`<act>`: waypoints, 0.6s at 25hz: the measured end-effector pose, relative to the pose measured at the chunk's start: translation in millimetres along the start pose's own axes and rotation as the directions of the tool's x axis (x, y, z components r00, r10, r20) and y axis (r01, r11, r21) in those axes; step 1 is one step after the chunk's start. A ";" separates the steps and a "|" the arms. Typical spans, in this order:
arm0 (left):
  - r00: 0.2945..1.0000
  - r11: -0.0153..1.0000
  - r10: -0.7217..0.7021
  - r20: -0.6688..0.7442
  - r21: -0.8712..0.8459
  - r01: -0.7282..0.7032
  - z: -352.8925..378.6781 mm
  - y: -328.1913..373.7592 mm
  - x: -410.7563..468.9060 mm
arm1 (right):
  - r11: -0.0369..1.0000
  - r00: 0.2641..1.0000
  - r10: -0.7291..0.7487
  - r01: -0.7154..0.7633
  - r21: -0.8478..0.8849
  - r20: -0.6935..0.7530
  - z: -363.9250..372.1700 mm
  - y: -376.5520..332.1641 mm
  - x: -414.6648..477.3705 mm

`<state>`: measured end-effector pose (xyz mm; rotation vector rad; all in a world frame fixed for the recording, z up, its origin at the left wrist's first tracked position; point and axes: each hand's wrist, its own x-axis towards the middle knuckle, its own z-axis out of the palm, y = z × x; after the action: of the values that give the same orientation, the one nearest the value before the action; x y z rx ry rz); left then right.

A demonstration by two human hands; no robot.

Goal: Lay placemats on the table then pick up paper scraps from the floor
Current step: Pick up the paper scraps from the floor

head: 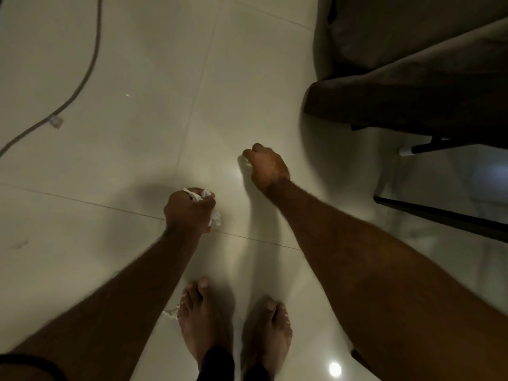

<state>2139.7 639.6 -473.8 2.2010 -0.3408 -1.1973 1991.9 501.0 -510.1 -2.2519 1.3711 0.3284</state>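
Open floor tiles [132, 149] left of chair [412, 105].

Glossy pale tile floor [137, 64]; brown chair [412, 100] right.

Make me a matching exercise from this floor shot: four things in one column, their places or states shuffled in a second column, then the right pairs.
Things:
1. left hand
2. right hand
3. grey cable
4. paper scrap

Places or states:
A. lies on the floor beside the bare left foot
B. fist closed on crumpled white paper
C. curves across the tiles at upper left
D. reaches low to the floor, near the chair

Pairs: 1-B, 2-D, 3-C, 4-A
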 end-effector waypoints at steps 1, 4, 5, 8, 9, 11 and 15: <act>1.000 1.000 0.017 0.015 -0.005 -0.017 6.5 1.0 -3.3 | 0.999 0.999 0.032 -0.033 -0.001 -0.002 -3.2 18.4 -9.4; 0.995 0.999 0.046 0.086 -0.022 -0.045 28.2 2.8 -10.0 | 0.989 0.989 0.146 -0.146 0.013 -0.029 -13.1 76.3 -34.1; 0.993 0.999 0.044 0.108 -0.031 -0.041 34.2 3.9 -10.8 | 0.982 0.982 0.188 -0.187 0.030 -0.025 -15.5 93.6 -40.5; 0.989 0.998 0.063 0.134 -0.010 -0.062 54.2 7.7 -11.7 | 0.944 0.947 0.320 -0.318 0.086 -0.013 -17.6 143.3 -59.4; 0.989 0.997 0.075 0.129 0.009 -0.077 60.3 9.5 -12.3 | 0.925 0.930 0.367 -0.363 0.112 -0.014 -16.8 157.8 -65.7; 0.989 0.996 0.083 0.124 0.027 -0.087 71.3 13.1 -14.5 | 0.883 0.890 0.453 -0.439 0.165 -0.057 -14.5 181.6 -76.7; 0.985 0.997 0.063 0.158 0.027 -0.068 81.0 18.0 -27.1 | 0.771 0.799 0.598 -0.550 0.319 -0.066 -10.6 181.0 -87.4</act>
<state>2058.6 607.5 -477.7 2.1106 -0.4969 -1.3411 1790.7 493.2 -512.5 -1.6034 2.0492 0.1254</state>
